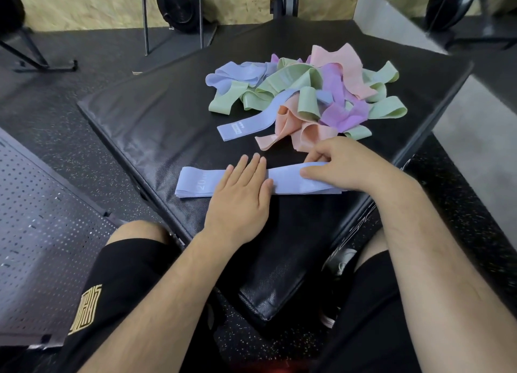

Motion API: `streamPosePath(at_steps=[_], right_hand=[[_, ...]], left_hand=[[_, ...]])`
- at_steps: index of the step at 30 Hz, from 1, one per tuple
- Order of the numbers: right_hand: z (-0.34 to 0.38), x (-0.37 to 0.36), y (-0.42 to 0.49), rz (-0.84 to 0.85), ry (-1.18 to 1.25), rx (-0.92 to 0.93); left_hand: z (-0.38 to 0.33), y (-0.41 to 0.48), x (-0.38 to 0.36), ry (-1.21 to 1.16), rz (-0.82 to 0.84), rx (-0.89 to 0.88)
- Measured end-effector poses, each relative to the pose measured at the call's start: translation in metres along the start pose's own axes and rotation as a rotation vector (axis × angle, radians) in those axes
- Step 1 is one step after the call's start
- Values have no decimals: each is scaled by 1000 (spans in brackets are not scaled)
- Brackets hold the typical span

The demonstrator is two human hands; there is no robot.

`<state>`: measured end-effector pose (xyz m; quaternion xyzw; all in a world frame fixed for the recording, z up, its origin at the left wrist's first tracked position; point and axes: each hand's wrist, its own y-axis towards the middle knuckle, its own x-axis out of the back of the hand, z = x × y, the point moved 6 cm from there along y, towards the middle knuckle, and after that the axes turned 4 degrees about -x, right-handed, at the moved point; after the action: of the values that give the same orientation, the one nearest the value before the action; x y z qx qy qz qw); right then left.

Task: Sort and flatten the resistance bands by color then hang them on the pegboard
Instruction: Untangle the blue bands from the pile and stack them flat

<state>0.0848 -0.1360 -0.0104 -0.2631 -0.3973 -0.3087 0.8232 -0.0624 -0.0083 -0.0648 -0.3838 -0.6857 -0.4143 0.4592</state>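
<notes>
At centre frame we see the left hand [240, 196] lying flat, fingers straight and together, pressing the blue band [195, 182] onto the black pad [156, 107]. The right hand [344, 163] pinches the band's right part between thumb and curled fingers (the tangled pile [307, 93] sits upper right, the pegboard [36, 233] lower left).

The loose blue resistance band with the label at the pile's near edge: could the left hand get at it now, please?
Probably yes. The left hand lies flat on the flattened blue band, and only bare black mat separates it from the labelled blue resistance band, whose near end lies uncovered.
</notes>
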Motion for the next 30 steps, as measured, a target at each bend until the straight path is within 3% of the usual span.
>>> streamPosePath(at_steps=[10, 13, 15, 18, 30], right_hand=[[-15, -7, -2, -125, 28, -24], [-15, -7, -2, -119, 35, -19], [-15, -7, -1, -117, 30, -9], [-20, -7, -1, -105, 127, 22], [-47, 18, -14, -162, 320, 119]], left_hand=[[-9, 3, 8, 89, -8, 2], [-41, 9, 12, 124, -101, -149], [-60, 15, -1, 57, -51, -222], [-62, 18, -16, -8, 31, -188], [-59, 17, -17, -1, 36, -121]])
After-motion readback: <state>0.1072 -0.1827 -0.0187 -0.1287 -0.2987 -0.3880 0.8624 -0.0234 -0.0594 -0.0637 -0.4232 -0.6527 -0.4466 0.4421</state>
